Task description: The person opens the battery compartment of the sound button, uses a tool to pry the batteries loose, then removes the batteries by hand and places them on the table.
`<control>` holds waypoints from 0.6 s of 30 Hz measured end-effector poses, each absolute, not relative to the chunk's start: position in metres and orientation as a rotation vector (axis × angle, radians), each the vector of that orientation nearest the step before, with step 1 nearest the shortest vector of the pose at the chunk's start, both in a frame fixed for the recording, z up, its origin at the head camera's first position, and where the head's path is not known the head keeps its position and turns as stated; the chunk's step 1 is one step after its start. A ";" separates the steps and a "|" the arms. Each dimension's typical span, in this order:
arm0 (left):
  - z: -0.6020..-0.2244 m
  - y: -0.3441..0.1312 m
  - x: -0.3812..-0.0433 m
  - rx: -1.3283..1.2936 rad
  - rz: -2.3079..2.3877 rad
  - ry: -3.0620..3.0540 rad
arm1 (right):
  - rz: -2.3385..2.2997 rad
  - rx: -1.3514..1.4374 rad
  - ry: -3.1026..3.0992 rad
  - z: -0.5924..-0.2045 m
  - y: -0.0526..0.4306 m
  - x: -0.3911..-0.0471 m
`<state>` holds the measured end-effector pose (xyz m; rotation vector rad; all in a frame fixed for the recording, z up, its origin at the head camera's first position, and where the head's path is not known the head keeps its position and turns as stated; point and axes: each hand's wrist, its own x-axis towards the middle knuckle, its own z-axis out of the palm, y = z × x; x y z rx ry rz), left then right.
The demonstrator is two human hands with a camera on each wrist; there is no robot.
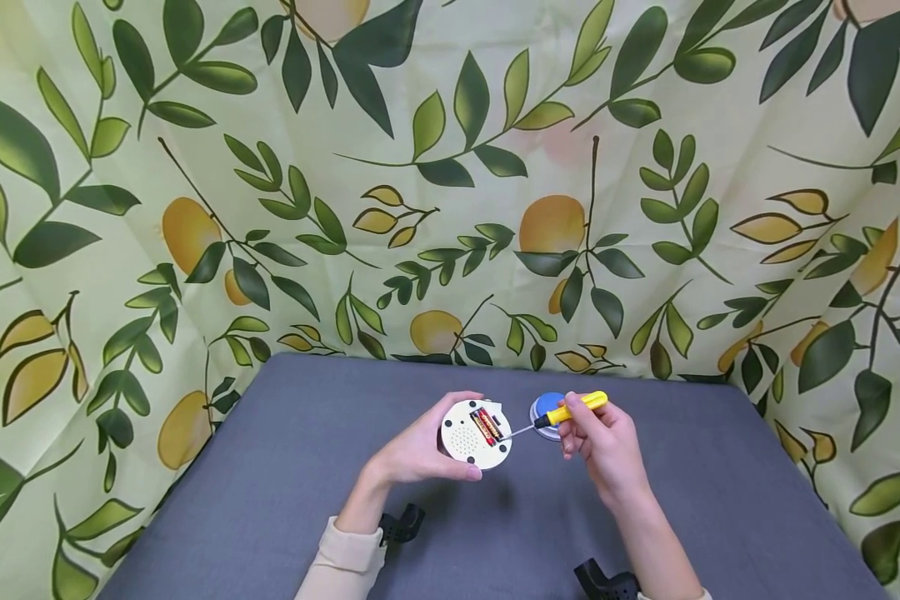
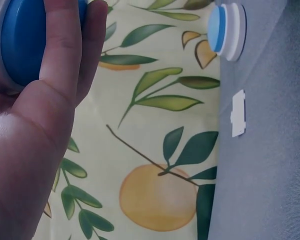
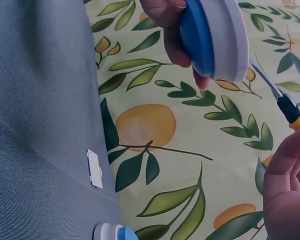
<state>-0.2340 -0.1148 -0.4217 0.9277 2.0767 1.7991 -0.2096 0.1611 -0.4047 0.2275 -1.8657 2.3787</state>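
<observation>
One blue-topped disc (image 1: 552,402) behind yellow screwdriver (image 1: 562,414), white panel (image 2: 238,114) nearby, leafy backdrop (image 1: 450,208)

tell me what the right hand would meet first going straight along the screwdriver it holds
Probably the round white device in the left hand; the screwdriver in the right hand has its tip close by the batteries, though actual contact is unclear.

I can read no lettering; the print on the batteries (image 1: 486,426) before me is too small.
</observation>
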 end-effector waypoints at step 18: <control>-0.422 -0.115 -0.234 0.956 1.787 2.101 | 2.201 0.275 -1.974 -0.406 0.161 -0.209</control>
